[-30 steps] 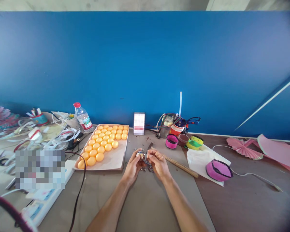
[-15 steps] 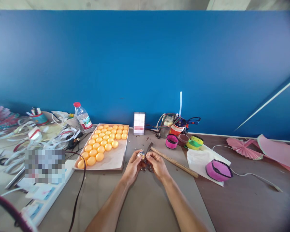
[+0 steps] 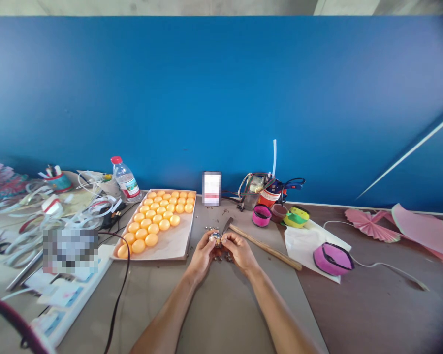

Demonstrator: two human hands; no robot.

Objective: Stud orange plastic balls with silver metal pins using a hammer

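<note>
My left hand (image 3: 202, 254) and my right hand (image 3: 239, 250) meet over the grey table top, fingers curled. Between their fingertips sits a small round ball covered with shiny beads (image 3: 216, 239); both hands pinch it. Loose dark beads (image 3: 224, 256) lie on the table under the hands. A tray (image 3: 172, 243) with several orange balls (image 3: 151, 227) lies just left of my left hand.
A wooden stick (image 3: 266, 247) and a dark tool (image 3: 227, 225) lie beyond my right hand. Pink and green tape rolls (image 3: 262, 215), a cup of tools (image 3: 268, 194), a water bottle (image 3: 124, 180), white paper (image 3: 302, 241), pink fans (image 3: 371, 223) and cables (image 3: 120, 290) surround the spot.
Both hands have drawn slightly closer together around the beaded ball; the dangling beads seen earlier below the right hand now lie under the hands.
</note>
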